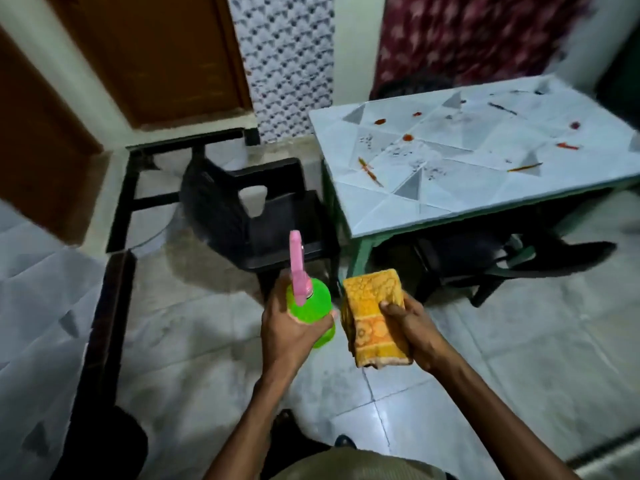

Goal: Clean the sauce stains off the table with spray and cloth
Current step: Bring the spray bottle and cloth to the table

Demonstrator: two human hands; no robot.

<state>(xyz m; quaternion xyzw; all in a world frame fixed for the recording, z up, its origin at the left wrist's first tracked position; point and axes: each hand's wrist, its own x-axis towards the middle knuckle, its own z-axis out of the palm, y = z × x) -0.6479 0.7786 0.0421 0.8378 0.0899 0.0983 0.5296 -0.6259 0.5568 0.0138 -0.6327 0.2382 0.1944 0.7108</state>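
Observation:
My left hand [289, 329] grips a bright green spray bottle [313, 303] with a pink trigger head, held upright over the floor. Beside it, my right hand [412, 323] holds a folded yellow-orange patterned cloth [372, 306]. Both hands are low in the middle of the view, well short of the table [381, 209]. That table stands at the upper right, covered in pale blue patterned sheeting. Several red and orange sauce stains [380, 121] and dark smudges are scattered across its top.
A black plastic chair [263, 216] stands between me and the table's left end. Another dark chair [485, 268] sits under the table. A second covered surface with a dark frame [110, 306] lies at the left. Wooden doors and a red curtain line the back wall.

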